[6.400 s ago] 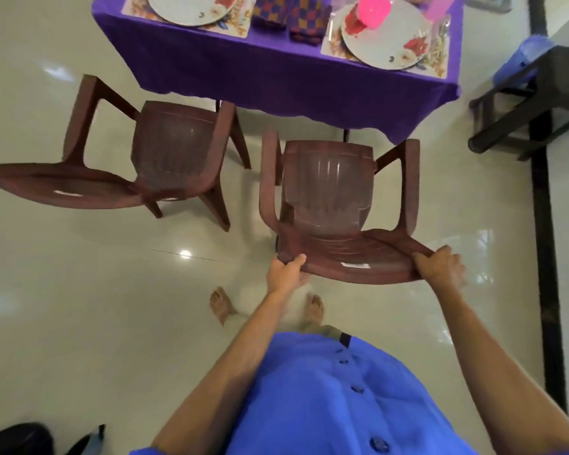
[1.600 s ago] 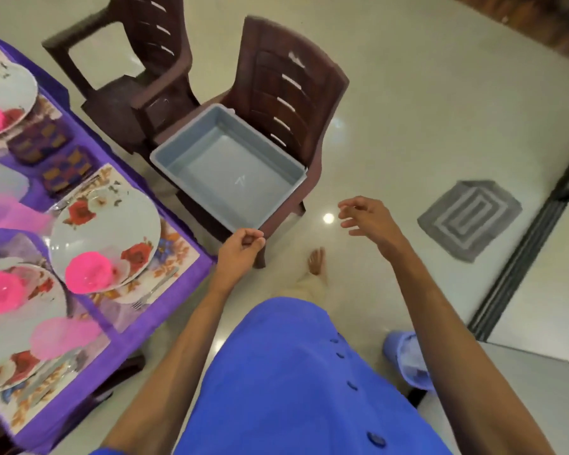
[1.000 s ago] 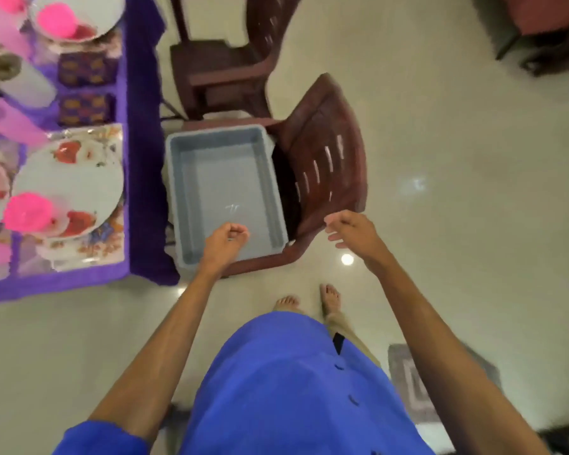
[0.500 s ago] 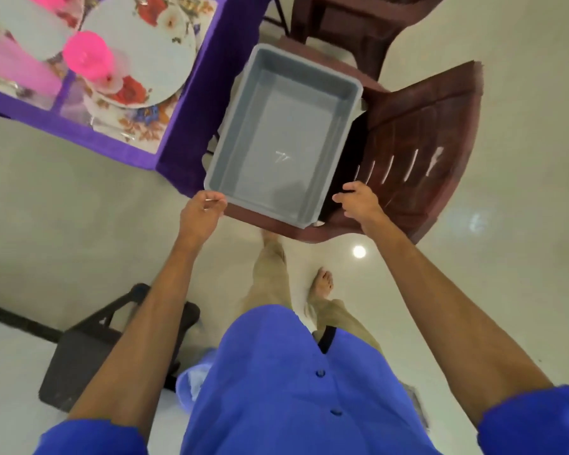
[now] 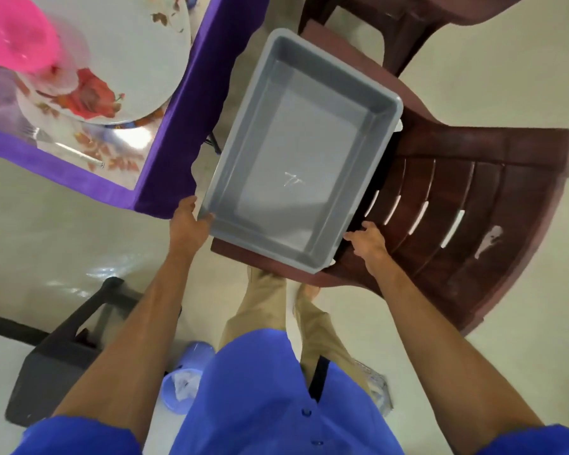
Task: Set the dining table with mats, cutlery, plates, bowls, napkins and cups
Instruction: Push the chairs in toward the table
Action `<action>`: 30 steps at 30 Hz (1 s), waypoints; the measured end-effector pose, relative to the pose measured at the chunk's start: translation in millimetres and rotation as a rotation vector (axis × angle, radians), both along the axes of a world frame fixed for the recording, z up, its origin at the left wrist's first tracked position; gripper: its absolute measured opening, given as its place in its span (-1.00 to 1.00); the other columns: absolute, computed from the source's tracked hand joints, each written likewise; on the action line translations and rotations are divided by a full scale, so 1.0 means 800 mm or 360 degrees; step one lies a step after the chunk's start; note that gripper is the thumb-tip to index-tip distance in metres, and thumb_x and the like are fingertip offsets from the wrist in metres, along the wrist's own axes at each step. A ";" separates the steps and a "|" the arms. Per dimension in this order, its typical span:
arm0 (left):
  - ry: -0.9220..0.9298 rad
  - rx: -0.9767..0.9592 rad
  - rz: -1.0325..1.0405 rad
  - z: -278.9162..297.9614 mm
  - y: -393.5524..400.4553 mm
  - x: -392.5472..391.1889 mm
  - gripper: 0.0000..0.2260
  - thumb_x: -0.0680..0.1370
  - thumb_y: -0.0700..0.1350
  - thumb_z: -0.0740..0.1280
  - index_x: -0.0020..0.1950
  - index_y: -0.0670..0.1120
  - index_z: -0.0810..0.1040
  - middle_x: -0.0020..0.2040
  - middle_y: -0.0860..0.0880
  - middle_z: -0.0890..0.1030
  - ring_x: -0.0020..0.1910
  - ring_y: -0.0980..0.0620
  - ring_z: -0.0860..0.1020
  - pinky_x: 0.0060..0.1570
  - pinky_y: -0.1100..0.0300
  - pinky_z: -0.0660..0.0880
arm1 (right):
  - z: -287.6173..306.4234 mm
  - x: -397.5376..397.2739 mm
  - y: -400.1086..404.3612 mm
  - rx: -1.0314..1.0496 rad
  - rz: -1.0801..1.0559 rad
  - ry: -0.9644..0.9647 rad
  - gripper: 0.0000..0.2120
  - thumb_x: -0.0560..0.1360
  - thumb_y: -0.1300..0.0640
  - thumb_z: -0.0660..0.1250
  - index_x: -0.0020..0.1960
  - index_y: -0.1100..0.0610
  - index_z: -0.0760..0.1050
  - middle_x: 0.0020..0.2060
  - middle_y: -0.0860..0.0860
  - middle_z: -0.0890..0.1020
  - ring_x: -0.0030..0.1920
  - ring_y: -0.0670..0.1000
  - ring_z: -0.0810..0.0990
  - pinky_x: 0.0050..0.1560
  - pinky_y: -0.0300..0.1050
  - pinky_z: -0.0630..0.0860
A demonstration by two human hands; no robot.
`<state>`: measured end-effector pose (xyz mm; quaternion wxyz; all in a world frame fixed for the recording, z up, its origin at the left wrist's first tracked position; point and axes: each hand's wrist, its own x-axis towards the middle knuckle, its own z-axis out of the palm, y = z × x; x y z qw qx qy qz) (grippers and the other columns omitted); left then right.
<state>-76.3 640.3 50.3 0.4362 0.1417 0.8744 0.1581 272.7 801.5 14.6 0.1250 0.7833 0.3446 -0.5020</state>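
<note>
From the head camera, a grey plastic tub (image 5: pixel 296 152) sat on the seat of a brown plastic chair (image 5: pixel 467 205). Nothing lay inside the tub. The left hand (image 5: pixel 188 224) gripped the tub's near left corner, with the thumb over the rim. The right hand (image 5: pixel 367 244) was at the tub's near right corner, its fingers curled against the rim; I could not tell if it truly gripped.

The chair stood just beside the corner of the worktop (image 5: pixel 165 165), which wore a purple cloth. Near that corner of the worktop lay a flowery mat (image 5: pixel 112 152) with a white flowered plate (image 5: pixel 125 60) on it. A pink cup (image 5: pixel 17 31) stood on the plate. A fork (image 5: pixel 63 146) lay on the mat along the worktop's near edge.

A second brown chair (image 5: pixel 401 18) stood behind the first one. On the floor were a dark stool (image 5: pixel 63 353) and a small blue bin (image 5: pixel 184 385).
</note>
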 end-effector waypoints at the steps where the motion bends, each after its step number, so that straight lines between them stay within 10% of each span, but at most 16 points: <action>1: -0.0047 -0.0051 -0.0041 -0.009 0.002 -0.004 -0.49 0.65 -0.10 0.38 0.58 -0.15 0.35 0.45 -0.17 0.51 0.39 -0.23 0.51 0.37 -0.08 0.48 | -0.006 -0.006 0.001 -0.0028 -0.0025 0.0003 -0.27 0.50 0.17 0.46 0.59 0.04 0.26 0.15 0.01 0.58 0.22 0.10 0.59 0.27 0.14 0.58; 5: -0.0179 -0.0135 -0.0179 -0.035 0.010 -0.014 -0.56 0.66 -0.15 0.35 0.52 -0.19 0.39 0.30 -0.20 0.55 0.26 -0.23 0.55 0.16 0.05 0.47 | -0.023 -0.034 0.015 -0.0036 -0.0153 0.0144 -0.59 0.54 0.30 0.31 0.36 0.07 0.44 0.15 0.08 0.65 0.11 0.08 0.66 -0.11 -0.07 0.61; 13: 0.0116 0.0006 -0.0391 -0.012 0.018 -0.026 -0.72 0.48 -0.37 0.39 0.12 -0.21 0.41 -0.05 -0.21 0.55 -0.09 -0.21 0.56 -0.16 -0.09 0.55 | -0.004 -0.045 0.026 0.0253 -0.0124 -0.0018 -0.73 0.49 0.40 0.34 -0.18 0.07 0.39 0.07 0.16 0.63 -0.12 0.03 0.62 -0.17 -0.02 0.68; 22: 0.0249 0.0425 -0.0404 0.098 -0.032 0.011 -0.75 0.40 -0.18 0.38 -0.06 -0.10 0.32 -0.26 -0.01 0.38 -0.32 -0.03 0.38 -0.32 0.06 0.35 | 0.085 -0.004 0.016 0.0496 -0.0001 0.0135 -0.83 0.45 0.35 0.38 -0.08 0.11 0.54 -0.03 0.14 0.65 -0.11 0.12 0.70 -0.11 0.18 0.72; 30: 0.0399 0.0728 -0.0050 0.177 -0.157 0.139 -0.80 0.32 -0.13 0.32 -0.12 0.02 0.37 -0.31 0.09 0.46 -0.35 0.11 0.37 -0.31 0.31 0.30 | 0.173 0.044 -0.014 0.0753 0.0317 0.0382 -0.79 0.46 0.39 0.34 0.03 0.19 0.59 -0.18 0.08 0.64 -0.30 0.00 0.60 -0.49 -0.27 0.50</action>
